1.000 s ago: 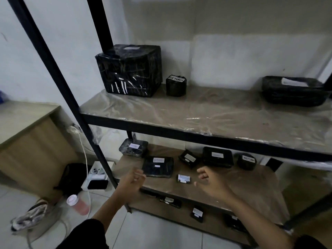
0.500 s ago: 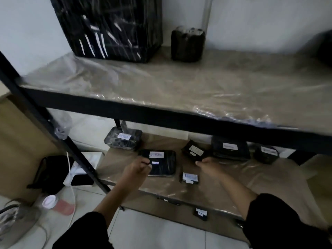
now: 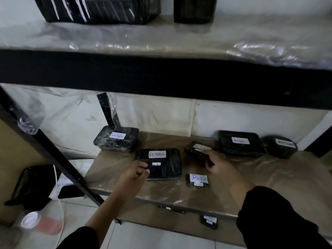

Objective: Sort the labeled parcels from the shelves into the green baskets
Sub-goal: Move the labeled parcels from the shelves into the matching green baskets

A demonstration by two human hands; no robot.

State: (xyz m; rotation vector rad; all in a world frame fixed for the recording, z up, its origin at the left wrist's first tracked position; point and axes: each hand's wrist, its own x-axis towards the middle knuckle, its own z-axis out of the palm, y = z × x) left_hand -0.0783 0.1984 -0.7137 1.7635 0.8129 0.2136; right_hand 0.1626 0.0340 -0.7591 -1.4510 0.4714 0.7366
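Parcels wrapped in glossy black film, each with a white handwritten label, spread across the plastic-covered lower shelf board (image 3: 269, 178); no green baskets in view. Flat rectangular black parcel marked RETURN (image 3: 161, 163) lying near the front left of that board, with the left hand (image 3: 137, 174) at its near left corner, fingers curled and tips touching the edge, apparently pinching it, though whether any grip has closed cannot be told. Smaller crumpled black parcel with a narrow white label (image 3: 196, 150) just behind and to the right, met at its near edge by the right hand (image 3: 216, 163), fingers bent onto the wrap, thumb hidden, so closure likewise not certain. To do this step well: slide thumbs under each pack rather than pinching the slippery film alone; read each label before lifting; lift low and draw straight back toward the body, clear of the black steel beam of the upper shelf (image 3: 161, 76) overhead. Best kept undisturbed: the tiny black packet with a white Return label (image 3: 197, 180), lying near the front edge between the two wrists. Left for later, well apart from both hands: the black box-shaped parcel at the back left (image 3: 116, 141), the wide black parcel at the back right (image 3: 240, 143) and the rounded black parcel beside it (image 3: 281, 146).
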